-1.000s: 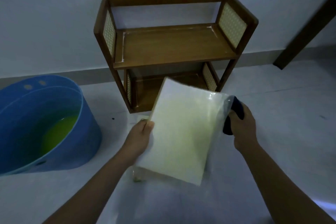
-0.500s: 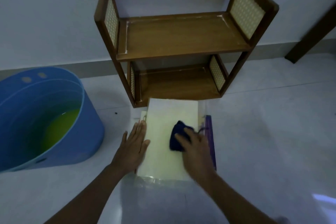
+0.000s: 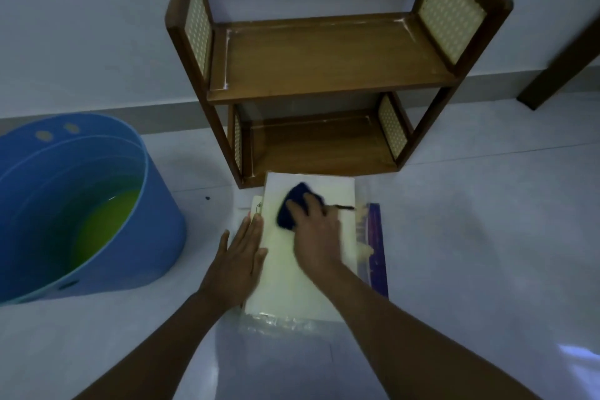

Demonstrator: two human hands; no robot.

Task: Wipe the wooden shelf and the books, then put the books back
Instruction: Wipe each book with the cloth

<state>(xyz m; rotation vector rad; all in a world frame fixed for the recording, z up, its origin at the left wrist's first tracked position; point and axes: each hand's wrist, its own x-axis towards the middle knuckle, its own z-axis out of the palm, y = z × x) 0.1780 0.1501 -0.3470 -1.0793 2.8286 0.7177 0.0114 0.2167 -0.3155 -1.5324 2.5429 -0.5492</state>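
Books: pale cream-covered book (image 3: 302,256) lies flat on the floor stack, just in front of the empty brown wooden two-tier shelf (image 3: 328,75). Our left hand (image 3: 238,256) is flat, fingers straight, pinning its left edge. Our right hand (image 3: 313,234) presses a dark blue cloth (image 3: 290,208) on the cover. We'd keep the pin firm and wipe in full overlapping strokes, edges included.

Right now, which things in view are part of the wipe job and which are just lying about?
In the job:
- wooden shelf
- pale book under both hands
- dark cloth under the right hand
- left hand, flat on the book's edge
- purple book underneath

Just lying about:
- blue tub
- dark door frame
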